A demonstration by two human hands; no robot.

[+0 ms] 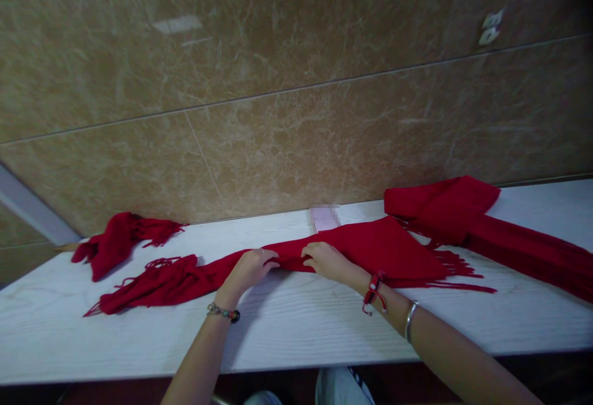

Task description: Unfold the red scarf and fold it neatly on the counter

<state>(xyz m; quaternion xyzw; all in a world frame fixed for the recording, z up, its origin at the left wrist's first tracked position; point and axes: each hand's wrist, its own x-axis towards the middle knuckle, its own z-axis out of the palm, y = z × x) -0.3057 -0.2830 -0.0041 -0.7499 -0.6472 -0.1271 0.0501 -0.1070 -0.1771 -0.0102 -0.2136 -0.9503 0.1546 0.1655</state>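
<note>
A long red scarf with fringed ends lies lengthwise across the white table. My left hand grips its middle part, fingers curled into the cloth. A short way to the right, my right hand pinches the same scarf, which narrows into folds between the two hands. Left of my hands the cloth is bunched up, with its fringe pointing left. On the right it spreads out flat, ending in loose tassels.
A second red scarf lies folded over at the right, and a crumpled red cloth with fringe at the far left. Behind the middle scarf is a small pinkish packet. A brown tiled wall borders the white table.
</note>
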